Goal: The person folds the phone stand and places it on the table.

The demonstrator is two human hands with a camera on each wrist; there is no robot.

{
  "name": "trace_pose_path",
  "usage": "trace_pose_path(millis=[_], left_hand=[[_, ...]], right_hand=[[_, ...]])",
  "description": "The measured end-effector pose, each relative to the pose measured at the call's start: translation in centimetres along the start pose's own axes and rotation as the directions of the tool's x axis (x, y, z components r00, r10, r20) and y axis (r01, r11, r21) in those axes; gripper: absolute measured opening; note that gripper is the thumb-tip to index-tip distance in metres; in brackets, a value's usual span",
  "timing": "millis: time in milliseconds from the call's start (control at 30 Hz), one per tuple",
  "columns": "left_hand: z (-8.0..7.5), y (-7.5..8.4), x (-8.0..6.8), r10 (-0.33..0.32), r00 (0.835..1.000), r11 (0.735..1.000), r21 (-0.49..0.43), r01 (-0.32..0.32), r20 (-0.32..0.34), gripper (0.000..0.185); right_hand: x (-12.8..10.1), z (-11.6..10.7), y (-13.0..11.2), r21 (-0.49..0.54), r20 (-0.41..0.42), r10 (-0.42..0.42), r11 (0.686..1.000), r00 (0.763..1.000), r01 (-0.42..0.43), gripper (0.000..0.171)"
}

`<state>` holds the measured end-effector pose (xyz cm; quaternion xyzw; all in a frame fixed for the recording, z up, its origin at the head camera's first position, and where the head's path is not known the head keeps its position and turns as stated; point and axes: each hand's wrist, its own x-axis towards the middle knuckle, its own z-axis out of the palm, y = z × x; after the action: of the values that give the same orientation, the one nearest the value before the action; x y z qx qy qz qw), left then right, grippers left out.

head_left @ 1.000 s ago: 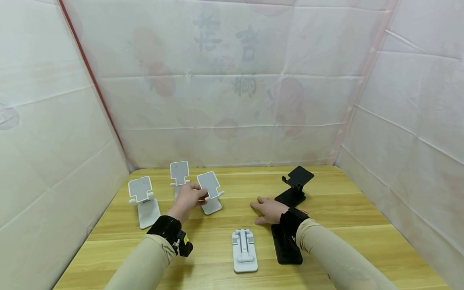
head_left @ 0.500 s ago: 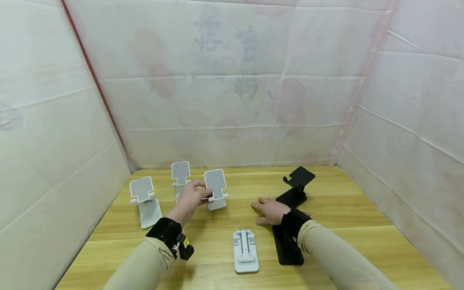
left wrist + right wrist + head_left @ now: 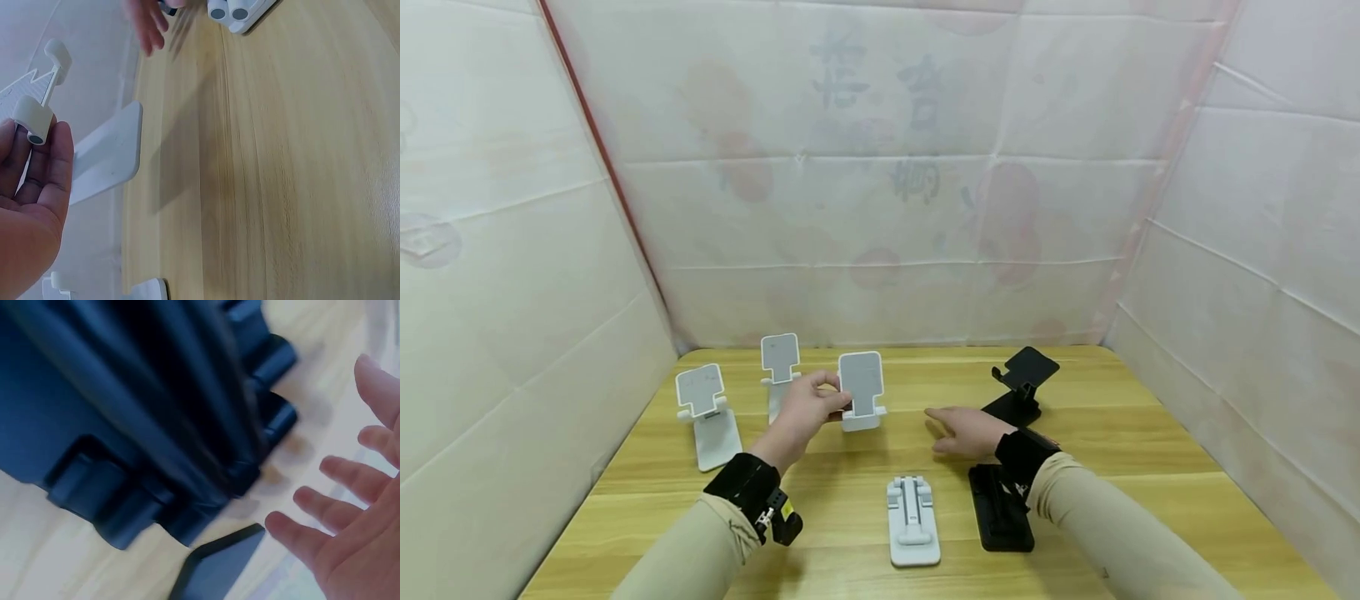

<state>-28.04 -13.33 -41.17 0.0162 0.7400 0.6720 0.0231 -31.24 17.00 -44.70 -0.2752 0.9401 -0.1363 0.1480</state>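
My left hand grips an unfolded white phone stand by the side of its grey-padded plate. In the left wrist view, the fingers of that hand curl behind one support hook, and the stand's white base hangs above the wood with a shadow beside it. My right hand holds nothing; its fingers are spread over the table in the right wrist view. Close to its wrist lies a folded black phone stand. An unfolded black phone stand stands just beyond this hand.
Two more unfolded white phone stands stand at the left, one partly behind my left hand. A folded white phone stand lies at the front middle of the wooden table. Pale fabric walls enclose the back and sides.
My left hand has moved the white phone stand to the right and turned it from tilted to nearly straight. The right hand has stayed in about the same place.
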Motion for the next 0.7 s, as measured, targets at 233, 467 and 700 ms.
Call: trace_pose_path(millis=[233,467,700], left_hand=[[0.8,0.3,-0.2,0.008,1.0,1.0,-0.005,-0.008,0.023,0.012],[1.6,0.6,-0.5,0.005,0.999,1.0,0.004,-0.005,0.038,0.013],[2.6,1.1,-0.9,0.016,0.997,1.0,0.014,-0.018,0.079,0.011]], right_hand=[[-0.3,-1.8,-0.6,0.158,-0.08,-0.055,0.985,0.995,0.067,0.068],[-1.0,-3.4,-2.6,0.326,-0.138,-0.085,0.937,0.987,0.126,0.063],[-1.2,-4.3,-5.2,0.415,-0.213,-0.081,0.895,0.974,0.165,0.045]])
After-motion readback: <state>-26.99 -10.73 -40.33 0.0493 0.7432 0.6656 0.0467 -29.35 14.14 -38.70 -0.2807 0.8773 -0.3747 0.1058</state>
